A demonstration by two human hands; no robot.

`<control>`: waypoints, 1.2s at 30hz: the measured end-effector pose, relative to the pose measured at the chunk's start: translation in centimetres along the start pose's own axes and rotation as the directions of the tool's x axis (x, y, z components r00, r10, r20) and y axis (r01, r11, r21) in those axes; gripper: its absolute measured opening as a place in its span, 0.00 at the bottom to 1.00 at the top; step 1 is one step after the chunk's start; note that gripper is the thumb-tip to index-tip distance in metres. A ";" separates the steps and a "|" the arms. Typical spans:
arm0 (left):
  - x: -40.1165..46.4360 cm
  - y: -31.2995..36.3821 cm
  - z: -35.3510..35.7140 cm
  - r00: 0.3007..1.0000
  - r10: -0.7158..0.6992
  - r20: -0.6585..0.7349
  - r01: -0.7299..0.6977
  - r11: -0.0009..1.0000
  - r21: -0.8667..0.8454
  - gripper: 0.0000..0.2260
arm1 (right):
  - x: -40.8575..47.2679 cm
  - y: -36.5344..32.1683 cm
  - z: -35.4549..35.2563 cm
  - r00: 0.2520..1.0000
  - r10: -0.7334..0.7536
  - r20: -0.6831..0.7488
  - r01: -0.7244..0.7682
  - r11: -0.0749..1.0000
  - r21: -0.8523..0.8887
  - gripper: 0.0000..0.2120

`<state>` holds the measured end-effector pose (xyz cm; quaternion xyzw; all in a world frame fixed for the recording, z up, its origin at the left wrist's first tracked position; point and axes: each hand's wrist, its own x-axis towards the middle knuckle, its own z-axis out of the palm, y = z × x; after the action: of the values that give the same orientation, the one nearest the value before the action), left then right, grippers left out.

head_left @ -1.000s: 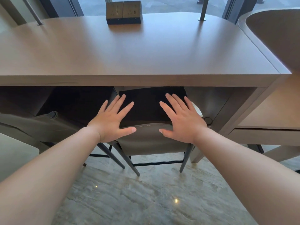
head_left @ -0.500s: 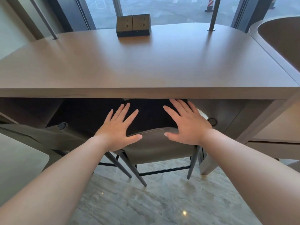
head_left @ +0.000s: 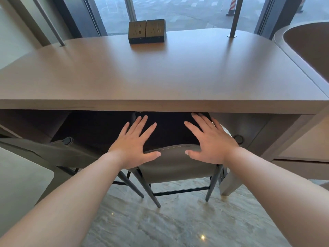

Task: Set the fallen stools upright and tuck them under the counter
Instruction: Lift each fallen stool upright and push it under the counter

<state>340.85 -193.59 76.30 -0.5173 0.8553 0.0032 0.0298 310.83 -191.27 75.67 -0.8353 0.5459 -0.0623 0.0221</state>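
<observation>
An upright stool [head_left: 175, 163] with a dark seat, a grey padded front edge and thin dark legs stands partly under the brown counter [head_left: 160, 75]. My left hand [head_left: 132, 145] lies flat on the left side of its seat, fingers spread. My right hand [head_left: 210, 141] lies flat on the right side, its fingertips just under the counter's front edge. Neither hand grips anything. The back of the seat is hidden under the counter. A second stool [head_left: 58, 154] lies tipped at the left, grey, with a round foot cap showing.
A dark socket box [head_left: 146, 31] sits at the counter's far side, with thin metal posts [head_left: 235, 16] rising beside it. A slanted counter leg [head_left: 231, 182] stands right of the stool. A curved counter [head_left: 306, 47] adjoins on the right. The floor [head_left: 178, 225] is glossy marble.
The stool has slid further under the counter with both hands flat on its seat. My view has tilted upward, showing more of the window and counter.
</observation>
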 end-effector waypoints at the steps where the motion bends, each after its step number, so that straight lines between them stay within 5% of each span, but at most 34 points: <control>1: 0.1 0.3 0.0 1.000 0.004 0.003 -0.004 1.000 0.000 0.39 | -0.2 0.2 0.0 1.000 0.004 0.000 -0.004 1.000 -0.003 0.44; 7: 0.2 0.9 0.1 0.998 0.035 -0.050 -0.032 0.997 0.073 0.41 | -0.6 0.6 0.3 1.000 0.008 -0.006 -0.008 1.000 0.021 0.44; 16: 0.1 1.3 0.2 0.918 0.157 -0.365 -0.064 0.965 0.254 0.42 | -1.0 0.9 0.2 1.000 0.025 -0.001 -0.025 0.997 0.073 0.44; 26: 1.3 0.8 -0.2 0.942 0.150 -0.299 -0.076 0.966 0.247 0.43 | -1.5 0.7 0.3 0.999 0.032 0.010 -0.032 0.994 0.102 0.44; 36: 2.9 0.1 0.3 0.890 0.255 -0.378 -0.145 0.945 0.294 0.40 | -0.9 0.9 0.3 0.999 0.043 -0.012 -0.042 0.997 0.069 0.44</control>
<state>339.45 -196.08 75.86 -0.4064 0.8844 -0.2136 -0.0841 309.68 -190.84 75.25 -0.8218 0.5612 -0.0863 0.0481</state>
